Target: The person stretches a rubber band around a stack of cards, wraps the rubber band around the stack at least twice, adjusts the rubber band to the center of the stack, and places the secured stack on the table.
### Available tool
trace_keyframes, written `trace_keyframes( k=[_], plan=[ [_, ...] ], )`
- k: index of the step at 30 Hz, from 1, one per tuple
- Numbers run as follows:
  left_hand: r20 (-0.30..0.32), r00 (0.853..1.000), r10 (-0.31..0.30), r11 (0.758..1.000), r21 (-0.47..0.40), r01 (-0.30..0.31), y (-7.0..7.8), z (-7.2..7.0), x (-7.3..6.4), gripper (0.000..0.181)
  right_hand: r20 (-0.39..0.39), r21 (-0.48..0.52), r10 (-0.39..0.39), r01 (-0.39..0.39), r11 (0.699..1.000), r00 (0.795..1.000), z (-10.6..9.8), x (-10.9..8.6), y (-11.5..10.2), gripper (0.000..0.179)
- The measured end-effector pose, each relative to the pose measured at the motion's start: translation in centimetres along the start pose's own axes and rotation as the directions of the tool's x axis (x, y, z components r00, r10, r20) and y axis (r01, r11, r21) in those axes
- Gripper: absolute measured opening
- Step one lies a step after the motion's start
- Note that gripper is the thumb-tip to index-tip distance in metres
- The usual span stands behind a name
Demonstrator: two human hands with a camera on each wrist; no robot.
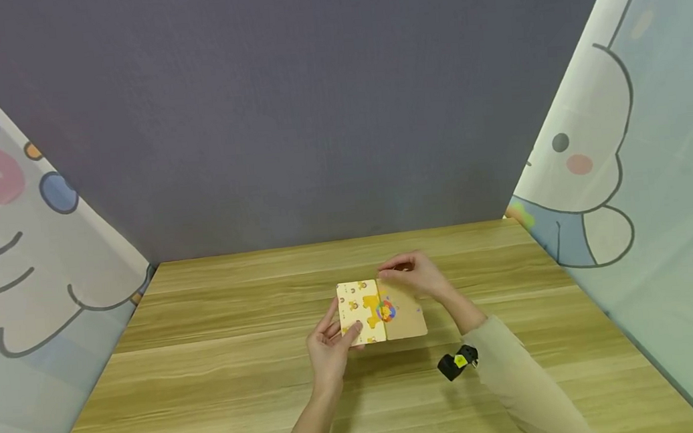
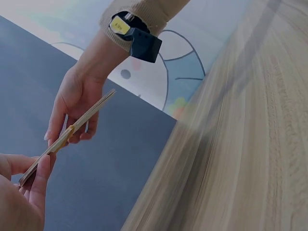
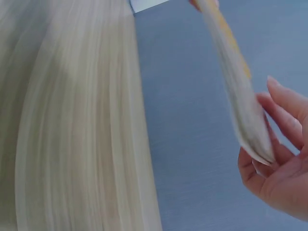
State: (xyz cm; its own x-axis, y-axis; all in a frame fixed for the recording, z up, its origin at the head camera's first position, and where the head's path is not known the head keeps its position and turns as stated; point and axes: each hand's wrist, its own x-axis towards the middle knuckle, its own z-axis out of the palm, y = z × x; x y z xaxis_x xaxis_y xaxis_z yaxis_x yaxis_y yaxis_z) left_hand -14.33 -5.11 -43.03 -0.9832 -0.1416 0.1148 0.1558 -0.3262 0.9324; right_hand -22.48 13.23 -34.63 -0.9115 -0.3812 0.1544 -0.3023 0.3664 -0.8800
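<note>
A small notebook (image 1: 405, 313) is held up in front of the body, spread in two halves. Its left half is pale yellow with little bears and a larger orange bear; the right half is plain tan, with a colourful round motif near the fold. My left hand (image 1: 326, 355) grips the lower left side, thumb on the face and fingers behind. At the upper edge near the fold, my right hand (image 1: 420, 275) holds the notebook with curled fingers. Seen edge-on, the notebook (image 2: 94, 111) looks thin in the left wrist view. Motion blurs it in the right wrist view.
Below the hands lies a wood-grain tabletop (image 1: 212, 360). A dark grey panel (image 1: 315, 111) rises behind it, with cartoon-printed cloth (image 1: 668, 154) at both sides. A black wrist camera (image 2: 144, 45) with a yellow label sits at the right cuff.
</note>
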Motion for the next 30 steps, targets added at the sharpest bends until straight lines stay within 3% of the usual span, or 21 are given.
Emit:
trace_keyframes(
  k=[8,12,13,15,19,20,22,30],
  plan=[
    [-0.011,0.999,0.033,0.999,0.004,-0.032,0.1,-0.1,0.2,0.061,-0.151,0.084,0.009,0.004,0.996,0.988,-0.5,-0.3,2.1,0.025],
    [-0.006,0.997,0.076,0.997,0.002,-0.076,-0.2,-0.1,0.2,0.061,-0.235,0.137,-0.005,0.038,0.99,0.972,-0.6,-1.0,2.7,0.028],
    [0.016,0.992,0.122,0.992,-0.023,-0.121,-1.3,-0.5,0.6,0.06,-0.254,0.142,-0.008,0.045,0.989,0.967,-0.6,-1.3,2.7,0.028],
    [0.024,0.99,0.14,0.99,-0.022,-0.14,-1.5,-0.5,0.7,0.06,-0.289,0.149,0.004,0.041,0.988,0.957,-0.6,-1.8,2.6,0.029],
    [0.018,0.995,0.096,0.995,-0.026,-0.096,-1.2,-0.6,0.7,0.061,-0.325,0.185,0.072,-0.011,0.983,0.943,-0.3,-3.0,2.5,0.031],
    [-0.006,0.999,0.048,0.999,-0.005,-0.048,0.0,-0.2,0.4,0.061,-0.335,0.203,0.089,-0.021,0.979,0.938,-0.2,-3.2,2.6,0.032],
    [-0.018,1.0,0.022,1.0,-0.013,-0.022,0.3,-0.2,0.3,0.061,-0.348,0.234,0.11,-0.027,0.972,0.931,0.1,-3.8,2.8,0.032],
    [-0.006,0.999,0.041,0.999,-0.02,-0.041,0.2,-0.4,0.5,0.062,-0.339,0.331,0.153,-0.034,0.943,0.929,1.4,-5.3,4.0,0.035]
  ],
)
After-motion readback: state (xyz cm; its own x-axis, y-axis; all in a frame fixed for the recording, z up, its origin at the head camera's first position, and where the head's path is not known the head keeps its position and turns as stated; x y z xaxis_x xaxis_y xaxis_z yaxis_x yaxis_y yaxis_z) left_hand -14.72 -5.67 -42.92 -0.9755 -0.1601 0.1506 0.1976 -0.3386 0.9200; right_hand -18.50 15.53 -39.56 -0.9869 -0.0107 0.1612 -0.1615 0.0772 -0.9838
